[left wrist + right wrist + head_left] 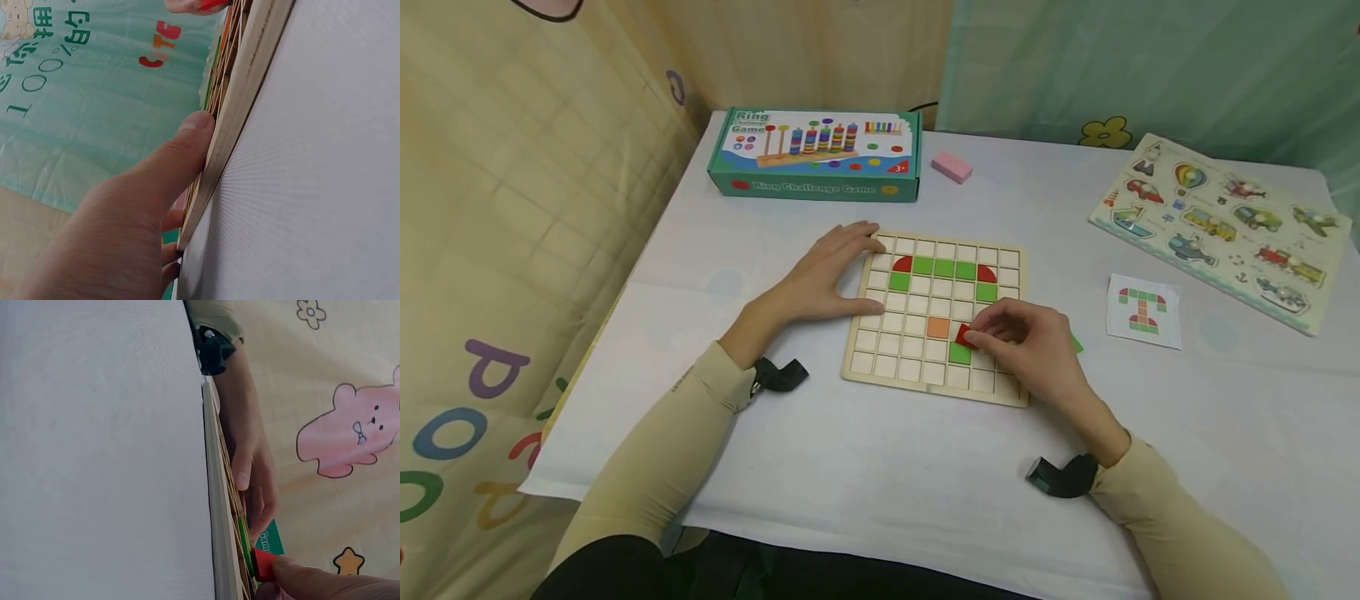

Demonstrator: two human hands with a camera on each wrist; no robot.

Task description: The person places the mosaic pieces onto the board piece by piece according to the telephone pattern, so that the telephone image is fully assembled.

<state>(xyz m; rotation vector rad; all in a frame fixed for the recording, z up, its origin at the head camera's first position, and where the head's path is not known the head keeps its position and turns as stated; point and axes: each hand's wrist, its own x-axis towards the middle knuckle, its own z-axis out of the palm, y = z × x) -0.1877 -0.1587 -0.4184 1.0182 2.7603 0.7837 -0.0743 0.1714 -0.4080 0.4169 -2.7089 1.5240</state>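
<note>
A wooden grid board (880,367) lies on the white table. Green squares (943,267), red quarter-round tiles (902,264) and one orange square (937,327) sit in its cells. My left hand (816,279) rests at the board's left side, its thumb on the rim and its fingers stretched towards the far left corner. With thumb and fingertips, my right hand (1037,342) pinches a small red tile (964,335) over the board, just above a green square (959,353) in the lower part. In the right wrist view the red tile (264,565) stands tilted on edge, close over the grid.
Right of the board lies a pattern card (1142,329); part of a green piece (1077,342) shows behind my right hand. A picture puzzle board (1217,233) is at the back right. A green game box (820,188) and a pink block (952,166) stand at the back.
</note>
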